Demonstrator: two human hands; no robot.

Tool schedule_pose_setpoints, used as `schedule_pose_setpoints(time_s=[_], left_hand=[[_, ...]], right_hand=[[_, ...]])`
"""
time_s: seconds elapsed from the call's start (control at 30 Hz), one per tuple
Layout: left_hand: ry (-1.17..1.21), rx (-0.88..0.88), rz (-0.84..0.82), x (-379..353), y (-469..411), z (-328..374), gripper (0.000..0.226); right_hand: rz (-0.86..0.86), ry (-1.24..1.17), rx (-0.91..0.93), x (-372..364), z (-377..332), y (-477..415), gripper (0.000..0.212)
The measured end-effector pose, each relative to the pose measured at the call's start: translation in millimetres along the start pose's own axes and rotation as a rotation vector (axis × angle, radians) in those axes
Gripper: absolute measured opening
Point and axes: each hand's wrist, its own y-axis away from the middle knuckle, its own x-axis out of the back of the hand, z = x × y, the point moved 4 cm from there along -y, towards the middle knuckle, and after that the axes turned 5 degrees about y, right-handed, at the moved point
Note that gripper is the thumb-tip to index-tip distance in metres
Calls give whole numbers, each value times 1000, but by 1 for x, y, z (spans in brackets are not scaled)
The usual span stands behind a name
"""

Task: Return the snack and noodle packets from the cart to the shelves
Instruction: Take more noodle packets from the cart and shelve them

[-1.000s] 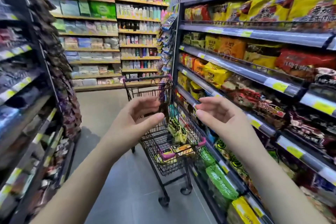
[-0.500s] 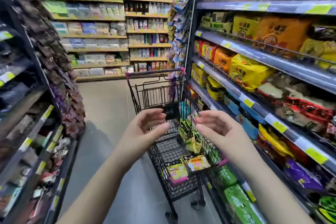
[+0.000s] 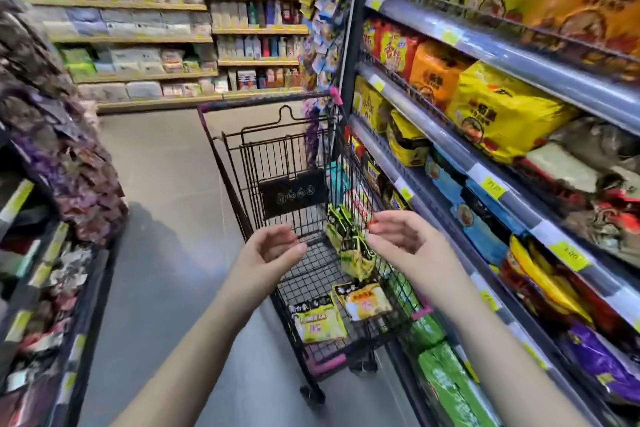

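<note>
A black wire cart (image 3: 287, 163) with pink trim stands in the aisle against the right-hand shelves (image 3: 519, 55). Inside it lie a yellow-green packet (image 3: 318, 322), a yellow-orange packet (image 3: 365, 300), and a bunch of green-and-black packets (image 3: 349, 243) leaning on its right wall. My left hand (image 3: 268, 253) hovers over the cart's near left side, fingers apart and holding nothing. My right hand (image 3: 403, 239) hangs just right of the green-and-black packets, fingers spread, also holding nothing.
Noodle multipacks (image 3: 498, 111) in yellow, orange and red fill the right shelves, with green packs (image 3: 446, 381) at the bottom. Dark snack racks (image 3: 52, 166) line the left side. Grey floor (image 3: 166, 201) runs ahead to a far shelf wall (image 3: 138, 28).
The view has moved closer to the cart and tilted downward. Both hands have dropped lower over the cart basket, still holding nothing.
</note>
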Motion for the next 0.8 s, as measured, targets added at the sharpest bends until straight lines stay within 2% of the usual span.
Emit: schedule_pose_setpoints(time_s=[0.23, 0.4, 0.5, 0.6, 0.73, 0.8], left_hand=[[-16, 218, -2, -4, -57, -78, 50], [-69, 339, 71, -10, -84, -131, 54], [-112, 417, 123, -20, -99, -170, 56], [-172, 497, 164, -36, -119, -209, 61], [-252, 615, 211, -53, -143, -264, 61], [-273, 699, 241, -55, -153, -297, 64]], right_hand=[[26, 60, -121, -5, 60, -45, 35], [26, 65, -231, -14, 125, -81, 37], [0, 83, -291, -22, 169, -103, 49], [-40, 98, -350, -28, 217, -126, 50], [-58, 115, -427, -33, 276, -153, 76], [-76, 148, -487, -36, 309, -165, 63]])
